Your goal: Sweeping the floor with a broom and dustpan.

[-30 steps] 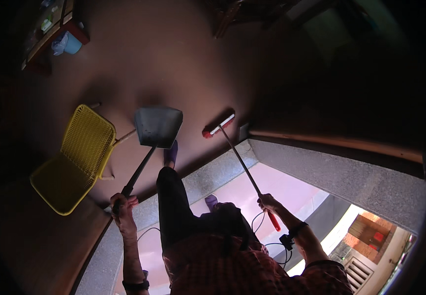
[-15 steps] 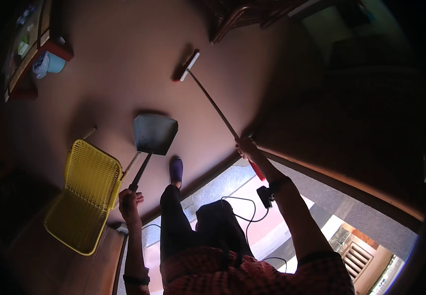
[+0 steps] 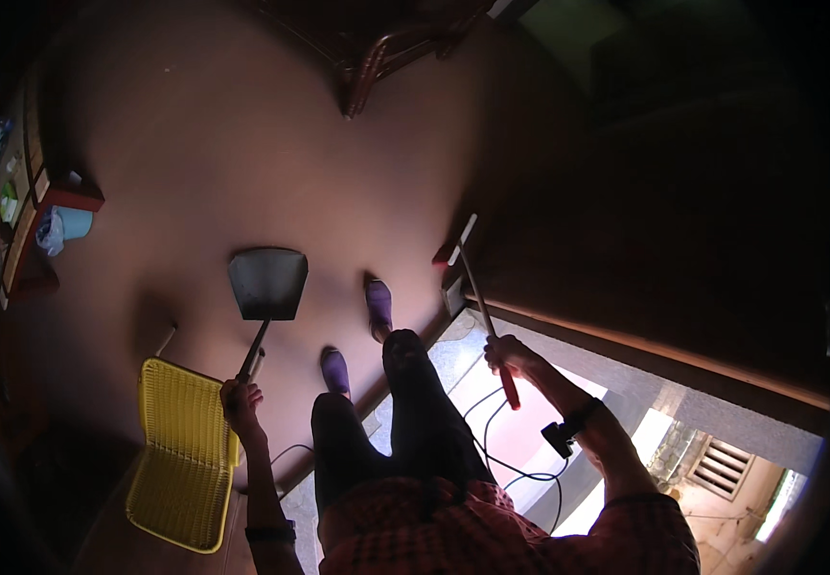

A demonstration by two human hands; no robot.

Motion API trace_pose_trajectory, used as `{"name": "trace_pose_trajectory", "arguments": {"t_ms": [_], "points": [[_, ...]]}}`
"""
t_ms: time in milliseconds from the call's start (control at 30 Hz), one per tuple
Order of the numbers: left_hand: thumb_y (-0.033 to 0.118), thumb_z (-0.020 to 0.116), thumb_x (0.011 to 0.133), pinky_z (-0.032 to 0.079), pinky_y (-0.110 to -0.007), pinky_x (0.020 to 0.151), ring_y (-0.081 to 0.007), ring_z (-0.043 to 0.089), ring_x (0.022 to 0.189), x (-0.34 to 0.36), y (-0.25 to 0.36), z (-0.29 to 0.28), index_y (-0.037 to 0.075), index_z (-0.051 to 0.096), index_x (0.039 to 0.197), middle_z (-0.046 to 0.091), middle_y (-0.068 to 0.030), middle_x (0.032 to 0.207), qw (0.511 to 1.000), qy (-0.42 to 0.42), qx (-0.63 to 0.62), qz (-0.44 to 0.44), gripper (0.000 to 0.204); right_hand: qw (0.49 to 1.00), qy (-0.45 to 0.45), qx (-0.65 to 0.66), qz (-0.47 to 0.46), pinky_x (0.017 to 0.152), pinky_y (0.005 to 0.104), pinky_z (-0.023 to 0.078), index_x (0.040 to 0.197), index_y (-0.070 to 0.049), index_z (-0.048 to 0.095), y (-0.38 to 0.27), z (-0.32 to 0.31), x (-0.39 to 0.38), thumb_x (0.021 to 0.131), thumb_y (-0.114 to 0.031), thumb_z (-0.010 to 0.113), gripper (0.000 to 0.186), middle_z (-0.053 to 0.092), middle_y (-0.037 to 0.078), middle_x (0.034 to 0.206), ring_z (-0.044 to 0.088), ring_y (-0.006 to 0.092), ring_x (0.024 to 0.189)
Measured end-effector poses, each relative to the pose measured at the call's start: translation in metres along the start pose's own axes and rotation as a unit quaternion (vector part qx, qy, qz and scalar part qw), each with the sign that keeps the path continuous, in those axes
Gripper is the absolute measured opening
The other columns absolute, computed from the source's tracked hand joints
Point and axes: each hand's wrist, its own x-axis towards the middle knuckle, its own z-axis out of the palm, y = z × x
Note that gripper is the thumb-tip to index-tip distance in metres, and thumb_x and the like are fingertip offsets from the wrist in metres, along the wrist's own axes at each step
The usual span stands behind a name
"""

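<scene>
Left hand [image 3: 242, 404] grips dustpan [image 3: 269, 285], left of purple shoes [image 3: 379, 305]; right hand [image 3: 511, 356] grips broom [image 3: 476, 289], right. Yellow woven chair [image 3: 183, 455] crowds left hand; blue bin [image 3: 75, 222] far left; dark wooden furniture [image 3: 367, 72] far.

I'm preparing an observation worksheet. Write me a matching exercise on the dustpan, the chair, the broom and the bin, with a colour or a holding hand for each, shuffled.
Column one
1. Dustpan
2. Chair
3. Broom
4. Bin

Column two
A. Held in the right hand
B. Pale blue
C. Held in the left hand
D. Yellow

Right pairs: 1-C, 2-D, 3-A, 4-B
</scene>
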Motion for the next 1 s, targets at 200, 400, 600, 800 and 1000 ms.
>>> {"name": "trace_pose_trajectory", "arguments": {"t_ms": [200, 400, 600, 800, 1000], "points": [[0.012, 0.053, 0.084, 0.035, -0.02, 0.048, -0.0057, 0.041, 0.054, 0.003, 0.01, 0.028, 0.01, 0.048, 0.101, 0.045, 0.0007, 0.067, 0.999, 0.004, -0.04, 0.018, 0.018, 0.994, -0.11, 0.001, -0.008, 0.032, 0.0248, 0.025, 0.069, -0.009, 0.039, -0.065, 0.09, 0.056, 0.088, -0.023, 0.041, 0.023, 0.034, -0.001, 0.047, 0.032, 0.0092, 0.036], [0.018, 0.058, 0.08, 0.03, -0.019, 0.045, -0.0061, 0.037, 0.05, 0.003, 0.015, 0.027, 0.013, 0.045, 0.108, 0.04, 0.0027, 0.061, 0.997, 0.043, -0.028, -0.064, 0.031, 0.987, -0.156, -0.032, 0.013, 0.029, 0.024, 0.023, 0.061, -0.008, 0.04, -0.153, 0.138, 0.058, 0.088, -0.022, 0.044, 0.03, 0.034, 0.002, 0.045, 0.029, 0.0107, 0.032], [0.04, 0.055, 0.079, 0.028, -0.024, 0.045, -0.0105, 0.034, 0.049, 0.023, -0.021, -0.026, 0.015, 0.043, 0.083, 0.033, 0.0013, 0.056, 0.969, 0.076, -0.093, -0.214, 0.028, 0.978, 0.017, -0.19, -0.088, 0.033, 0.0239, 0.033, 0.083, 0.0, 0.053, -0.137, 0.028, 0.031, 0.085, -0.02, 0.048, 0.021, 0.05, 0.005, 0.058, 0.046, 0.01, 0.043], [0.052, 0.049, 0.078, 0.027, -0.027, 0.044, -0.0141, 0.032, 0.045, 0.033, -0.035, -0.003, 0.018, 0.036, 0.072, 0.03, -0.0013, 0.05, 0.925, 0.165, -0.169, -0.297, 0.037, 0.951, -0.144, 0.221, -0.159, 0.038, 0.0288, 0.039, 0.077, -0.004, 0.053, -0.073, -0.124, 0.095, 0.083, -0.016, 0.048, 0.014, 0.052, 0.007, 0.062, 0.052, 0.0145, 0.052], [0.047, 0.051, 0.078, 0.04, -0.038, 0.064, -0.0241, 0.047, 0.067, 0.032, -0.013, -0.009, 0.007, 0.039, 0.102, 0.049, -0.0122, 0.084, 0.868, 0.144, -0.149, -0.451, 0.048, 0.942, 0.002, 0.316, -0.117, 0.032, 0.0264, 0.032, 0.062, -0.005, 0.045, -0.175, -0.099, 0.089, 0.08, -0.003, 0.042, 0.019, 0.04, 0.005, 0.048, 0.041, 0.0139, 0.037]]}}
